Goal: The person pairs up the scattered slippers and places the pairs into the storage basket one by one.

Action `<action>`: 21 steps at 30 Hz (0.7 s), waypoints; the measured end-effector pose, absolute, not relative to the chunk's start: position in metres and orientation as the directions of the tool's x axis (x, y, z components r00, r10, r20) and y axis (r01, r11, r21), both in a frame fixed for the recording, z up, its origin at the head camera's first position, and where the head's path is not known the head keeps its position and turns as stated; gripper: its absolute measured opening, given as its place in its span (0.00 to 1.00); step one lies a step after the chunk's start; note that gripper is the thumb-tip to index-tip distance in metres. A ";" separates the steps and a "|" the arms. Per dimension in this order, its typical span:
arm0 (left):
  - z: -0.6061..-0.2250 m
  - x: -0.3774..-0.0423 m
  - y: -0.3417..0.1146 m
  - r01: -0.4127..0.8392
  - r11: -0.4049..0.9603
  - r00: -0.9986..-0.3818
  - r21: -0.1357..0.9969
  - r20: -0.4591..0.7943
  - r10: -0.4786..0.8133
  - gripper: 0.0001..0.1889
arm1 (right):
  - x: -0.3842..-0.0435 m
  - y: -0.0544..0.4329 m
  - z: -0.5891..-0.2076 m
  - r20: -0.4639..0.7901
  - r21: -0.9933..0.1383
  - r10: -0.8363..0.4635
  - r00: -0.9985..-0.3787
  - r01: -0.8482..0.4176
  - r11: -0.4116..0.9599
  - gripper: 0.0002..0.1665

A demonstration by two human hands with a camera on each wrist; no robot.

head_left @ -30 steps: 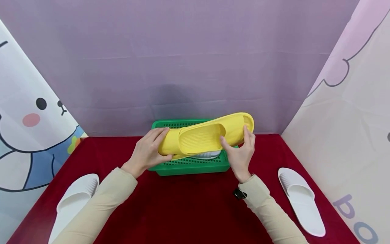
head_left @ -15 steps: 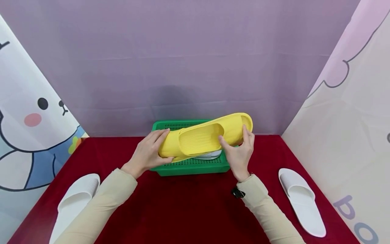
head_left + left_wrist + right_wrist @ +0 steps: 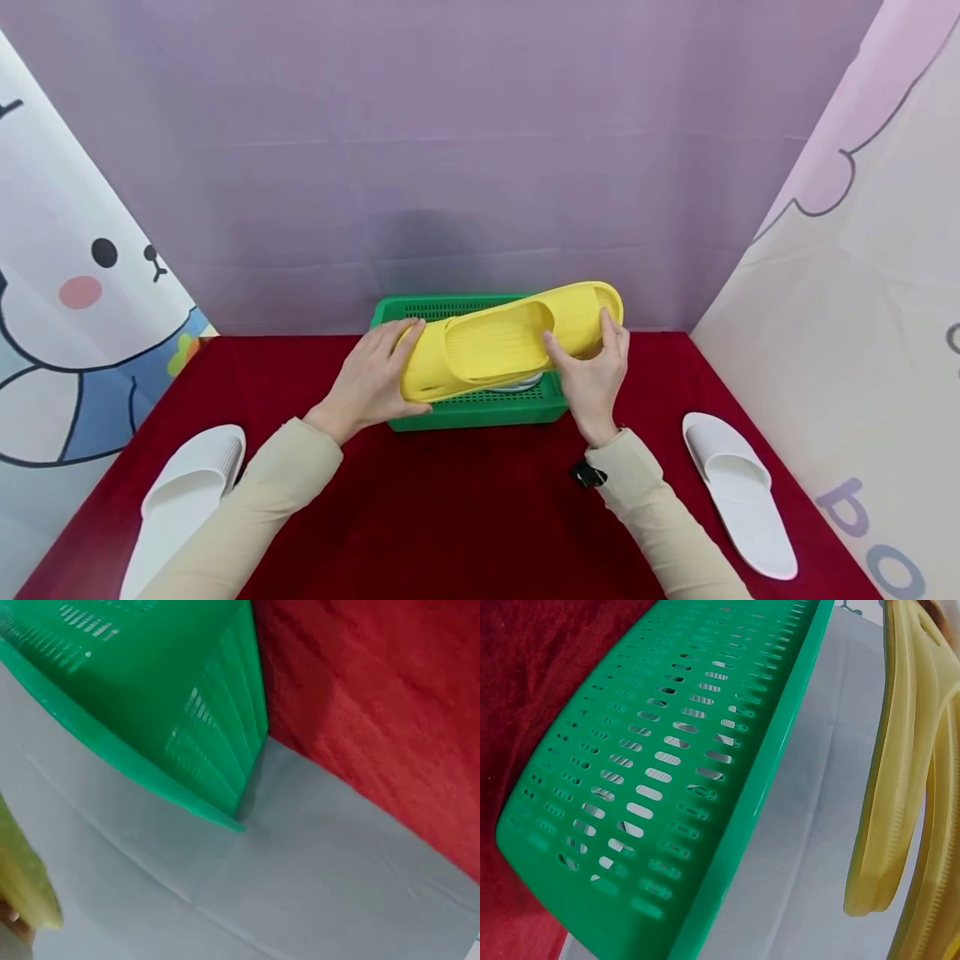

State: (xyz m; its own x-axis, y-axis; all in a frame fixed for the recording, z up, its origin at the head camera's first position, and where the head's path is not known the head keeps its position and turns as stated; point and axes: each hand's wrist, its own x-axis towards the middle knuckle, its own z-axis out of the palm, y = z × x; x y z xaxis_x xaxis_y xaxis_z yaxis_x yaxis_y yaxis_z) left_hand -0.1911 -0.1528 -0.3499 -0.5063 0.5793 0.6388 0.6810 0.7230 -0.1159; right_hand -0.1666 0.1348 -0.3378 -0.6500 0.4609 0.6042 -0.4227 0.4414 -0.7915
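Observation:
A pair of yellow slippers (image 3: 498, 346) lies one against the other, with a strap toward each end, tilted so the right end is higher. My left hand (image 3: 367, 379) holds the left end, fingers over the top and thumb below. At the right end my right hand (image 3: 596, 383) grips the strap, thumb at the foot opening. Both hands hold the slippers over a green basket (image 3: 480, 414). Inside it part of a white slipper (image 3: 517, 384) shows; the rest is hidden. Two yellow soles (image 3: 896, 765) hang beside the basket in the right wrist view.
One white slipper (image 3: 176, 500) lies at the left, partly covered by my sleeve. Another white slipper (image 3: 742, 500) lies at the right on the red cloth (image 3: 465, 508). A purple curtain (image 3: 480, 167) stands behind the basket, with printed panels at both sides.
The left end of the yellow slippers has shifted slightly down and right, and my left hand with it. My right hand stays at the strap.

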 end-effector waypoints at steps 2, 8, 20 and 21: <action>-0.350 -0.193 -0.153 0.684 0.717 -0.477 -0.132 0.663 0.577 0.59 | -0.165 0.135 -0.337 0.588 -0.800 0.448 -0.674 -0.403 0.445 0.52; -0.352 -0.194 -0.155 0.714 0.687 -0.420 -0.135 0.703 0.575 0.55 | -0.160 0.140 -0.336 0.511 -0.815 0.377 -0.772 -0.294 0.500 0.55; -0.348 -0.190 -0.169 0.751 0.647 -0.382 -0.128 0.716 0.584 0.54 | -0.159 0.171 -0.330 0.805 -0.402 -0.070 -0.589 -0.629 0.665 0.54; -0.348 -0.189 -0.171 0.755 0.643 -0.378 -0.130 0.715 0.588 0.54 | -0.161 0.175 -0.329 0.832 -0.288 -0.162 -0.530 -0.662 0.692 0.56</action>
State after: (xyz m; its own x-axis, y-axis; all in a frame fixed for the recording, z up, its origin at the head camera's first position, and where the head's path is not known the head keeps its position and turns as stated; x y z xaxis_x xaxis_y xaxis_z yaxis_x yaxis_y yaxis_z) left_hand -0.1892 -0.1711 -0.3479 -0.3778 0.5878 0.7154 0.7547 0.6431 -0.1298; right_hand -0.1612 0.1750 -0.3295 -0.5305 -0.1621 0.8321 -0.6624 0.6918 -0.2875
